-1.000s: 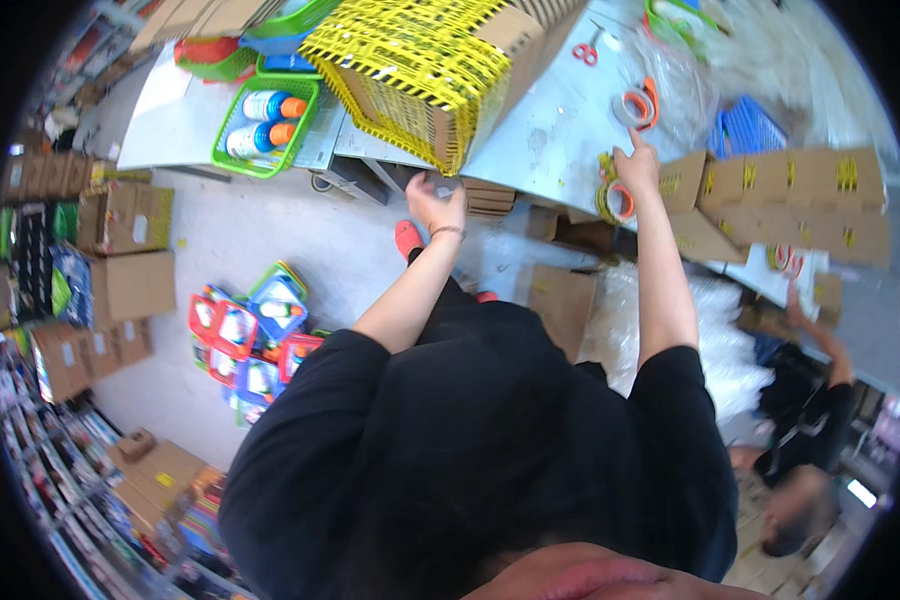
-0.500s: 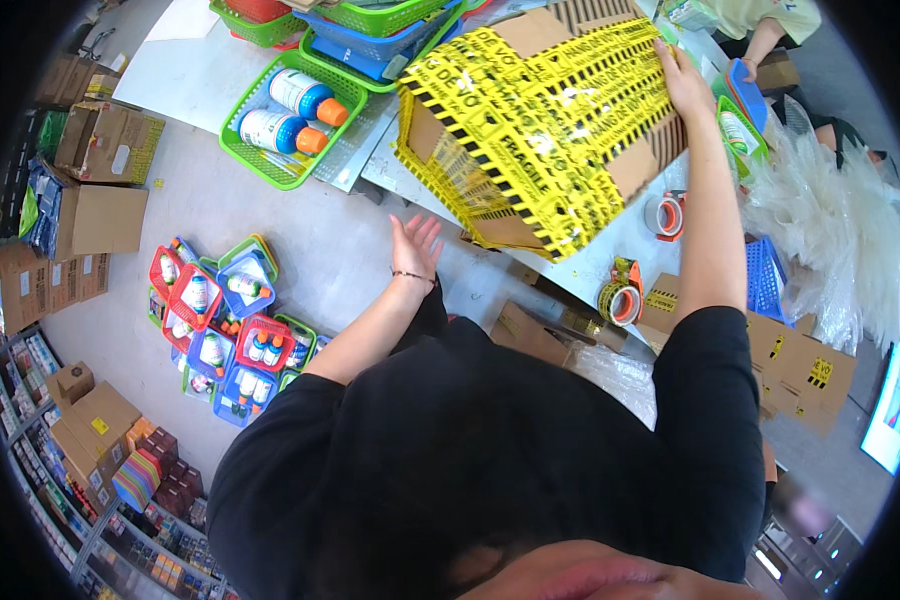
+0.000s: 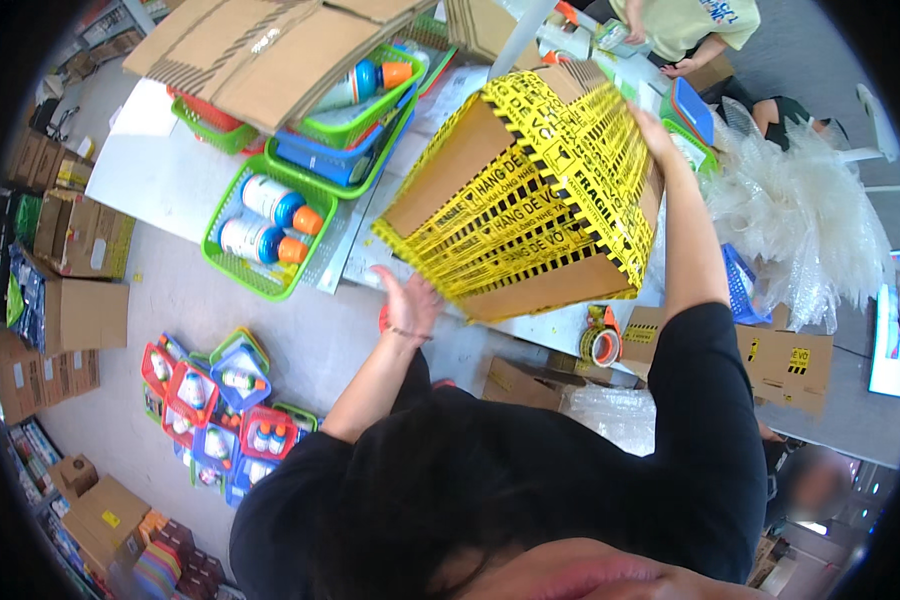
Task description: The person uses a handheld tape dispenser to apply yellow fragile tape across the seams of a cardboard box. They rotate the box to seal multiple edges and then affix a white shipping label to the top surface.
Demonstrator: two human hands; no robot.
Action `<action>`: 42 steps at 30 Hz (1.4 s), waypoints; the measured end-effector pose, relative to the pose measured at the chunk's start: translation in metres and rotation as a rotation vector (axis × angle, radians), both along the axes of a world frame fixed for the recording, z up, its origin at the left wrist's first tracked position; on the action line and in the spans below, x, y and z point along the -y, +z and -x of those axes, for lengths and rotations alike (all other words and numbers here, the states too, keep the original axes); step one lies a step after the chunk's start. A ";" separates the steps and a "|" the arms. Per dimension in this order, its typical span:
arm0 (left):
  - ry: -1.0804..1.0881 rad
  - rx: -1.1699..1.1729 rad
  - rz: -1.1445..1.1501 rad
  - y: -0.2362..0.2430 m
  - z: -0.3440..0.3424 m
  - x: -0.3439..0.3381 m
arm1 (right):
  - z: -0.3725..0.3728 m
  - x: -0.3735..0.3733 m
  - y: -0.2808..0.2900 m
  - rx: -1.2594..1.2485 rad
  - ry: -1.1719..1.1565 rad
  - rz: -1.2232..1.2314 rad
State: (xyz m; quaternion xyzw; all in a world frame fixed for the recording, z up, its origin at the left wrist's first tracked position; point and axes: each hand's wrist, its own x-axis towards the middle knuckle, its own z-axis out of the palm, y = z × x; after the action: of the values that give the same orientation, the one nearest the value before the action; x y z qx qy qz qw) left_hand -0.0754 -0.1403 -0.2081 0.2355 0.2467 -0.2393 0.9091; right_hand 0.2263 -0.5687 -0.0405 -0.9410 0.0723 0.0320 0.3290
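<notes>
A cardboard box [image 3: 570,190] covered in yellow and black warning tape is tilted above the table in front of me. My right hand [image 3: 656,142] grips its far right edge, with the fingertips partly hidden. Close to the box's lower left edge, my left hand [image 3: 410,305] is open, thumb and fingers apart; whether it touches the box I cannot tell. Left of the box, a green basket [image 3: 213,245] holds two white and blue bottles [image 3: 270,203] with orange caps.
Flat cardboard sheets [image 3: 260,60] lie over stacked baskets at the far left. A tape dispenser [image 3: 602,340] sits at the table's near edge. Filled baskets [image 3: 265,432] crowd the floor at left. Bubble wrap [image 3: 790,220] is heaped at right. Another person [image 3: 705,30] stands across the table.
The box has turned and tipped, so its taped near side shows more. My right hand has stayed on it. My left hand remains open beside the lower edge. The view has shifted.
</notes>
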 end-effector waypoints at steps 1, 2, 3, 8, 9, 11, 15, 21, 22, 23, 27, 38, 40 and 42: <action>-0.005 -0.017 -0.072 0.011 -0.003 -0.016 | 0.021 0.003 -0.006 -0.039 -0.043 -0.113; -0.007 0.191 -0.181 0.025 -0.004 -0.036 | 0.046 0.007 -0.010 -0.179 -0.119 -0.369; -0.044 0.278 -0.315 0.040 -0.007 -0.056 | 0.072 0.010 -0.014 -0.309 -0.243 -0.606; -0.107 0.876 -0.634 0.111 -0.038 -0.107 | 0.216 0.005 -0.061 -0.434 -0.395 -1.034; -0.175 0.904 -0.670 0.119 -0.046 -0.103 | 0.238 0.001 -0.072 -0.417 -0.417 -1.061; -0.239 0.945 -0.661 0.129 -0.062 -0.085 | 0.274 -0.007 -0.092 -0.378 -0.453 -1.092; -0.230 1.025 -0.801 0.137 -0.084 -0.068 | 0.319 -0.010 -0.117 -0.277 -0.483 -1.087; -0.154 1.139 -1.049 0.154 -0.123 -0.053 | 0.336 0.013 -0.130 -0.107 -0.422 -0.808; -0.163 1.191 -1.055 0.160 -0.129 -0.047 | 0.332 0.015 -0.126 -0.058 -0.384 -0.693; -0.199 1.258 -1.053 0.166 -0.135 -0.041 | 0.328 0.015 -0.117 -0.004 -0.343 -0.542; -0.418 1.512 -1.208 0.197 -0.149 -0.032 | 0.307 -0.001 -0.052 0.411 -0.041 -0.192; -0.666 1.816 -1.947 0.237 -0.161 -0.027 | 0.289 -0.032 0.045 0.758 0.355 0.144; -0.695 1.886 -1.951 0.242 -0.164 -0.021 | 0.280 -0.028 0.053 0.664 0.424 0.198; -0.697 1.912 -1.980 0.247 -0.163 -0.015 | 0.276 -0.029 0.063 0.587 0.465 0.234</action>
State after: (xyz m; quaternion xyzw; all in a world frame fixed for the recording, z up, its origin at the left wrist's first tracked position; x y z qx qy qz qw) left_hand 0.0874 -0.1256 0.0384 0.8813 -0.4602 0.0701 0.0808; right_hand -0.0494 -0.5397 0.0221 -0.9327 -0.2368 -0.1732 0.2099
